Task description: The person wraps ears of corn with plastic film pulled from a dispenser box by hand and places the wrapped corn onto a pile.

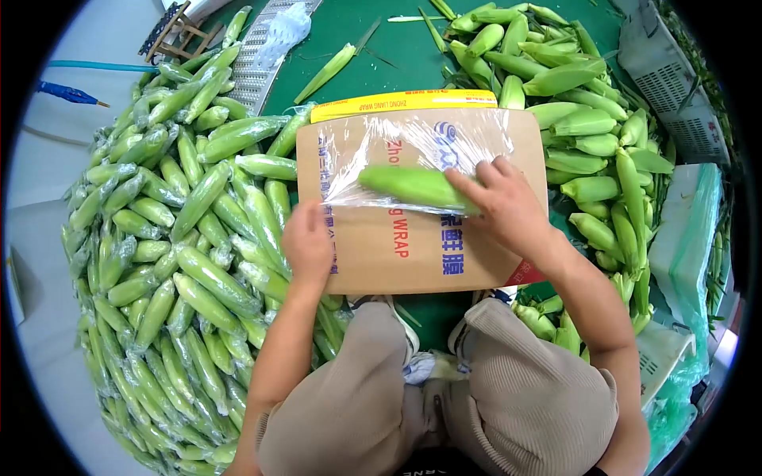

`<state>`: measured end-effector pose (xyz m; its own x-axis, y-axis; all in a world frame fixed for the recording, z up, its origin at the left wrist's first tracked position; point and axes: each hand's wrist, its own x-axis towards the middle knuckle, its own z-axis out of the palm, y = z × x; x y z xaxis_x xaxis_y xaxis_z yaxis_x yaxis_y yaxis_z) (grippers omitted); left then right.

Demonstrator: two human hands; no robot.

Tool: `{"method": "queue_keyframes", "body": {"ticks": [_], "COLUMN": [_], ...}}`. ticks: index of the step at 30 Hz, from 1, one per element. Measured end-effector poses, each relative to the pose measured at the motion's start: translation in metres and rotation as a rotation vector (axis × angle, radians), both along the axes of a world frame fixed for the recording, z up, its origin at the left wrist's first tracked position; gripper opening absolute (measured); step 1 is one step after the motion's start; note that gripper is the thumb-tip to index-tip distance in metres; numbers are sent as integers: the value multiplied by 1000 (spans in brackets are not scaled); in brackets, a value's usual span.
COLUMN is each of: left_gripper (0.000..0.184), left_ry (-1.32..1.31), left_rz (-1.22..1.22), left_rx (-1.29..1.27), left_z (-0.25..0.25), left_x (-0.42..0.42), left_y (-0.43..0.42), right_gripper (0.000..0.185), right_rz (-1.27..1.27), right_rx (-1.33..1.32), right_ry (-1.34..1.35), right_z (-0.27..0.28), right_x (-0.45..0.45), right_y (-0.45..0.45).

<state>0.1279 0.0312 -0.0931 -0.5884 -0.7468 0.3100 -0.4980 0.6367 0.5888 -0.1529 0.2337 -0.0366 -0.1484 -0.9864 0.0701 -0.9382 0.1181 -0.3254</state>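
Note:
A green ear of corn in its husk (409, 185) lies across a cardboard box (349, 246), under or in clear plastic film (357, 151). My right hand (504, 198) is at the corn's right end, with fingers on it and the film. At the box's left edge, my left hand (308, 242) is by the film's left corner; its fingers are blurred, and what they hold cannot be made out. A yellow wrap carton (405, 103) runs along the box's far edge, and the film stretches from it.
A big pile of film-wrapped corn (182, 262) lies at the left. Unwrapped corn (587, 151) is heaped at the right, beside plastic crates (667, 71) and a green plastic bag (686, 238). My knees are just below the box.

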Motion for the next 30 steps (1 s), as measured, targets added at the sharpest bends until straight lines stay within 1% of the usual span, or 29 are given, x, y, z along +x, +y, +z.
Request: {"method": "queue_keyframes", "body": {"ticks": [1,2,3,4,6,7,9,10,11,12,13,14,16,17,20,21,22,24,25,26,28,30], "left_gripper": [19,21,29,34,44,48,57,62,67,66,59,56,50,54,62,65,66,66,63,58,48,44], "left_ry": [213,421,596,374,-48,-166,-422,-467,-504,-499,-356,-243,-13,-25,-261,-335,-282,-175,-160,-230,-371,-495], "left_rz": [79,149,55,-157,-551,-511,-438,-417,-392,-262,-189,-173,-167,-301,-507,-476,-491,-499,-520,-537,-592,-685], "left_rx": [160,327,451,268,-145,-139,-115,-232,-351,-468,-578,-416,-97,-6,-458,-601,-620,-642,-541,-411,-149,-50], "left_z": [6,8,6,9,18,26,42,45,48,63,67,72,76,64,47,44,42,38,39,43,58,67], "left_x": [2,2,-5,-5,-17,-27,-40,-58,-89,-116,-136,-143,-158,-154,-143,-142,-141,-132,-123,-117,-112,-113], "left_y": [8,17,39,52,63,67,68,47,15,-7,-34,-46,-59,-57,-20,-14,-15,-14,-7,-1,14,25], "right_gripper": [88,79,77,76,73,73,70,69,67,62,62,62,66,67,72,72,69,66,68,65,67,60], "right_rz": [132,257,287,311,296,290,149,78,33,23,24,22,43,36,-47,-55,-12,96,107,125,43,319], "right_rx": [87,120,106,92,119,128,-129,-254,-270,-248,-240,-228,-228,-231,68,60,98,189,307,353,420,-201], "right_ry": [-54,-108,-225,-345,-323,-313,-213,-172,-140,-94,-30,36,75,90,45,-83,-203,-437,-530,-570,-573,-504], "right_z": [3,4,0,-2,5,7,0,-8,-16,-12,-6,-2,-6,-10,-15,-19,-12,11,29,34,37,-12], "right_x": [-4,2,10,19,18,16,17,19,15,12,7,1,-16,-24,-47,-50,-47,-39,-36,-40,-53,-50], "right_y": [4,6,7,10,6,3,-7,-12,-21,-32,-43,-52,-68,-75,-106,-109,-106,-88,-82,-75,-95,-108]}}
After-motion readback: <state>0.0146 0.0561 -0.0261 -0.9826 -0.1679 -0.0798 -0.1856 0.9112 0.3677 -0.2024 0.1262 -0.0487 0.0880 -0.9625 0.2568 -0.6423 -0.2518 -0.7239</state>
